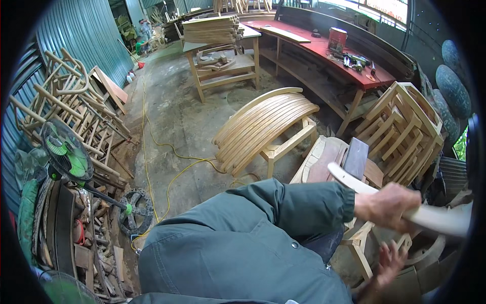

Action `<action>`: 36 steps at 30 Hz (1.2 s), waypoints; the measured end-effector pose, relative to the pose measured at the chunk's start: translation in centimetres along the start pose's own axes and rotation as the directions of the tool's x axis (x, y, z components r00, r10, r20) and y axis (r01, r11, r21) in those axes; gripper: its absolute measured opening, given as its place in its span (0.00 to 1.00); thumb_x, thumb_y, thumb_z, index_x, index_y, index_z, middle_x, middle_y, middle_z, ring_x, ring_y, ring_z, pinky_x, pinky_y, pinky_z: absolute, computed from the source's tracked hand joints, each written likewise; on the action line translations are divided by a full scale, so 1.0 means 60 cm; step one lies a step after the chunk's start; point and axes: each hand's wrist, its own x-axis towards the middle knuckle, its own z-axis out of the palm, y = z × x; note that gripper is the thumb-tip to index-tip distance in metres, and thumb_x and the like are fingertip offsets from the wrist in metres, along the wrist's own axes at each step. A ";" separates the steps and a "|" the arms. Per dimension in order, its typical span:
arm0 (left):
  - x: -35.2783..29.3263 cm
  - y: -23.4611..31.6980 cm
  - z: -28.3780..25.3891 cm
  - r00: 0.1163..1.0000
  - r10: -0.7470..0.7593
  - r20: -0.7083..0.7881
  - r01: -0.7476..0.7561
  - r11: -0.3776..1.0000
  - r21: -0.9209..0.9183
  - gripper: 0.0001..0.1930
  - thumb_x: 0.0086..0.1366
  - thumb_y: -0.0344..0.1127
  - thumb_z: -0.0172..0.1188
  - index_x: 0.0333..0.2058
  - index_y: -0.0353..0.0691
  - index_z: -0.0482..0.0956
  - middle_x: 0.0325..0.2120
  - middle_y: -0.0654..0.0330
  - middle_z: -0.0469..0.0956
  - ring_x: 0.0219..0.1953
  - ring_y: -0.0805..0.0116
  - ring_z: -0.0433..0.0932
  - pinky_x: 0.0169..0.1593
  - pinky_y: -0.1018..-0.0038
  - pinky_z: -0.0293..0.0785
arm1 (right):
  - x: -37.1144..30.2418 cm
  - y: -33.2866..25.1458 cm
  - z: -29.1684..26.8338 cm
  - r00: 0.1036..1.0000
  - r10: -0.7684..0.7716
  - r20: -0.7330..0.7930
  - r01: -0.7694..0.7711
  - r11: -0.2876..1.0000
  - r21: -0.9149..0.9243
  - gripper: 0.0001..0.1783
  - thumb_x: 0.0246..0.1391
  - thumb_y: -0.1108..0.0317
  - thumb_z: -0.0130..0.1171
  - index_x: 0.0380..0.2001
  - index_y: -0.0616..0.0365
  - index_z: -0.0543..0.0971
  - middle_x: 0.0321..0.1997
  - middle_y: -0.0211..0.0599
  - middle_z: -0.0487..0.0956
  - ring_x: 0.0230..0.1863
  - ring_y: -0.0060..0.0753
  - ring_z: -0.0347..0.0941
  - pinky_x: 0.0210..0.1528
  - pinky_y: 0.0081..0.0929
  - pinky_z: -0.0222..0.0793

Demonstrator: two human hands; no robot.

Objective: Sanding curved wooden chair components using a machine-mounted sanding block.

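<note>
My left arm, in a dark green sleeve, reaches across to the right. My left hand (387, 205) is closed around a pale curved strip of wood (354, 183) with a rounded end and a small dark hole near it. The strip's other end runs off toward the right rim. Lower down, my right hand (390, 266) is blurred but its fingers look spread, apart from the strip and holding nothing visible. Close behind the strip, a grey block (356, 158) rests among flat wooden pieces (324, 159). A wooden stool-like frame (360, 248) stands beside my right hand.
Several curved strips lie stacked (266, 124) on a low wooden stand. Stacked wooden frames (405, 129) rise at the right. A red bench (329, 53) carries tools and a bucket. Left are a fan (66, 149), chair frames (76, 96) and wood scraps; a yellow cord (174, 185) crosses the floor.
</note>
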 end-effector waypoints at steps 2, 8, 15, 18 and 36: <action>0.031 0.007 -0.017 0.987 -0.085 -0.139 0.079 0.996 -0.045 0.22 0.58 0.45 0.75 0.36 0.36 0.73 0.27 0.50 0.78 0.30 0.52 0.82 0.36 0.58 0.77 | 0.011 -0.019 0.154 0.995 -0.086 0.041 0.093 0.973 -0.209 0.60 0.52 0.37 0.74 0.74 0.65 0.58 0.78 0.51 0.60 0.78 0.51 0.59 0.78 0.46 0.54; 0.033 -0.040 -0.144 0.955 -0.254 -0.151 -0.044 0.383 -0.923 0.27 0.66 0.60 0.69 0.46 0.41 0.75 0.28 0.61 0.76 0.26 0.69 0.79 0.27 0.70 0.84 | -0.004 0.076 0.227 0.990 -0.142 -0.017 0.122 0.900 -0.418 0.50 0.51 0.56 0.79 0.72 0.56 0.64 0.69 0.56 0.71 0.68 0.58 0.69 0.67 0.46 0.68; -0.134 -0.063 -0.290 0.745 -0.574 -0.341 -0.023 0.488 -0.872 0.25 0.72 0.64 0.54 0.41 0.46 0.70 0.26 0.67 0.62 0.27 0.73 0.66 0.35 0.71 0.71 | 0.034 0.017 0.157 0.930 -0.294 0.222 0.362 0.621 -0.695 0.29 0.44 0.57 0.79 0.49 0.53 0.79 0.41 0.41 0.83 0.41 0.50 0.81 0.42 0.42 0.76; -0.168 -0.132 -0.291 0.520 -0.753 -0.404 -0.031 0.457 -0.889 0.24 0.74 0.59 0.56 0.44 0.41 0.71 0.28 0.64 0.65 0.28 0.71 0.68 0.39 0.71 0.75 | 0.022 0.001 0.131 0.934 -0.290 0.210 0.346 0.579 -0.738 0.29 0.41 0.59 0.79 0.47 0.51 0.80 0.37 0.37 0.82 0.37 0.45 0.81 0.39 0.40 0.74; -0.206 -0.232 0.086 0.497 -0.868 -0.008 0.576 0.337 -0.745 0.21 0.71 0.42 0.65 0.49 0.33 0.68 0.35 0.53 0.77 0.30 0.60 0.85 0.31 0.63 0.85 | -0.236 0.021 0.069 0.949 0.297 0.108 -0.177 0.782 -0.597 0.39 0.56 0.64 0.68 0.69 0.62 0.69 0.60 0.58 0.80 0.60 0.57 0.80 0.60 0.39 0.76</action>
